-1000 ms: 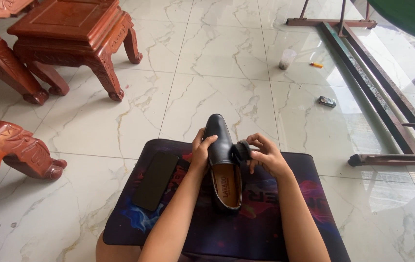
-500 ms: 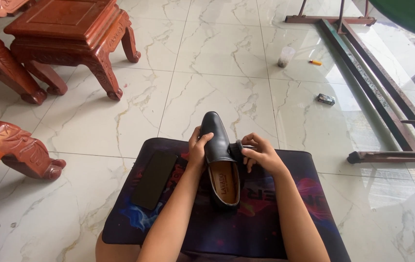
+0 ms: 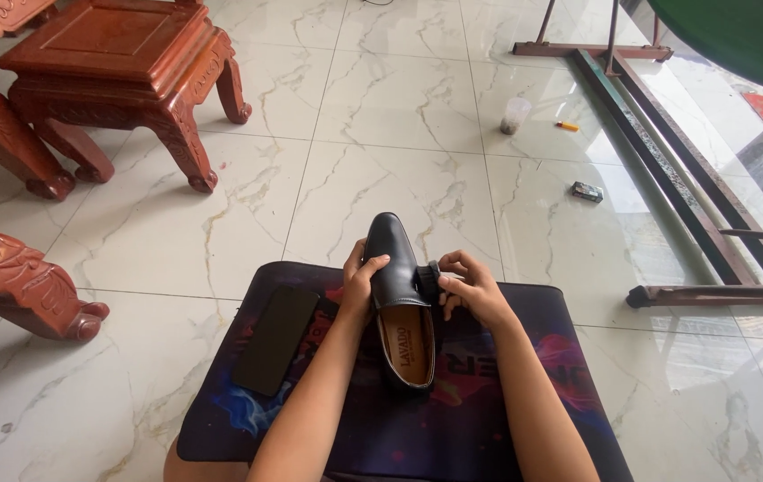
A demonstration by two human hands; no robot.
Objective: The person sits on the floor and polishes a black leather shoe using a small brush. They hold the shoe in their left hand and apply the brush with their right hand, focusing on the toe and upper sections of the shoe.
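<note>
A black leather shoe with a tan insole rests toe-away on a dark mat with blue and pink flame patterns. My left hand grips the shoe's left side, thumb across the upper. My right hand presses a small black brush against the shoe's right side. Most of the brush is hidden by my fingers.
A black phone lies on the mat's left part. Carved red wooden stools and a chair leg stand at left. On the marble floor at right are a plastic cup, a lighter, a small box and metal frame bars.
The view has shifted slightly. My right hand with the brush has slid a little along the shoe's right side; my left hand keeps its hold.
</note>
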